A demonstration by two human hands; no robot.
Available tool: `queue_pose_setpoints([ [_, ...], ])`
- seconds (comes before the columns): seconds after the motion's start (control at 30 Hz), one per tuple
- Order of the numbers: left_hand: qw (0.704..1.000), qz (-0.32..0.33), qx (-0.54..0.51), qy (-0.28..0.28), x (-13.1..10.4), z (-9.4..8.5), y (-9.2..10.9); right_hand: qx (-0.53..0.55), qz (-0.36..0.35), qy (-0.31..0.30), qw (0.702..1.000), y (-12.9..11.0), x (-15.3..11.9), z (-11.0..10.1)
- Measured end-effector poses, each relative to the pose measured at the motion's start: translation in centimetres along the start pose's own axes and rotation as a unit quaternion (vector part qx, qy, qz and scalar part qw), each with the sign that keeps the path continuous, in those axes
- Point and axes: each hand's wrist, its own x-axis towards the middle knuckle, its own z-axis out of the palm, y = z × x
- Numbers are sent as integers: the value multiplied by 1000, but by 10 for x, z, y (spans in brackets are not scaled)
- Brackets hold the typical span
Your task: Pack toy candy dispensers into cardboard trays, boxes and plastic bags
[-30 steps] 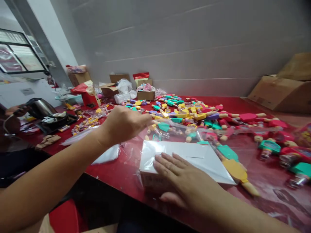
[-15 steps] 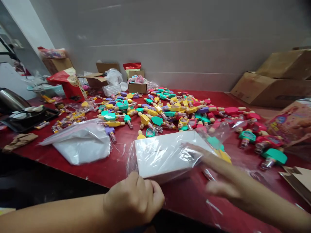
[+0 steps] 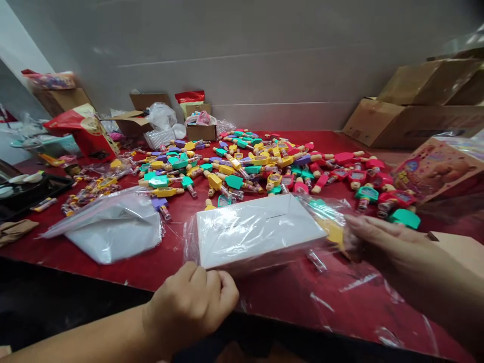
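A white box [image 3: 253, 229] lies inside a clear plastic bag [image 3: 188, 239] at the table's front edge. My left hand [image 3: 192, 302] is closed in a fist at the box's near left corner, gripping the bag's film. To the right of the box, my right hand [image 3: 381, 237] pinches the bag's far end between thumb and fingers, drawing the film out sideways. Seen through that film are a green and a yellow toy piece [image 3: 335, 232]. Beyond the box spreads a heap of colourful paddle-shaped toys [image 3: 260, 159] with pale handles and candy-filled tubes.
A stack of clear bags [image 3: 117, 227] lies left on the red table [image 3: 177, 269]. Brown cartons [image 3: 412, 121] and a printed pink box [image 3: 438, 169] stand at right. At the back left are a red bag [image 3: 83, 131], an open carton [image 3: 128, 123] and a black tray [image 3: 45, 189].
My right hand has moved right, off the box's top, and now pinches the bag's end. The film is pulled out to the right. My left hand keeps its grip, and the view has shifted.
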Motion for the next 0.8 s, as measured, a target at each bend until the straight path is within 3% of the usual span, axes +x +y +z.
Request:
queue_pose_setpoints([
  [0.1, 1000, -4, 5, 0, 0, 2, -1, 3, 3, 45, 999, 32, -15, 4],
  [0.23, 1000, 4, -8, 21, -2, 6, -7, -11, -112, 182, 977, 63, -11, 32],
  [0.33, 999, 5, -17, 48, -8, 11, -17, 18, -175, 272, 946, 74, 4, 56],
  [0.43, 999, -12, 4, 52, -28, 20, -24, 44, -174, 288, 941, 78, 15, 70],
  [0.5, 997, -60, -6, 48, -47, 26, -24, 47, -163, 280, 945, 79, 18, 73],
  [0.57, 974, -206, -60, 73, -65, 30, -19, 33, -154, 284, 946, 79, 17, 73],
  [0.6, 940, -304, -113, 107, -70, 30, -15, 25, -148, 288, 946, 79, 16, 73],
  [0.63, 887, -400, -185, 139, -73, 29, -10, 20, -142, 298, 944, 78, 15, 72],
  [0.7, 741, -547, -356, 159, -70, 27, -2, 15, -124, 307, 943, 75, 12, 72],
  [0.8, 509, -670, -529, 112, -53, 27, 4, 4, -109, 317, 942, 70, 10, 72],
])
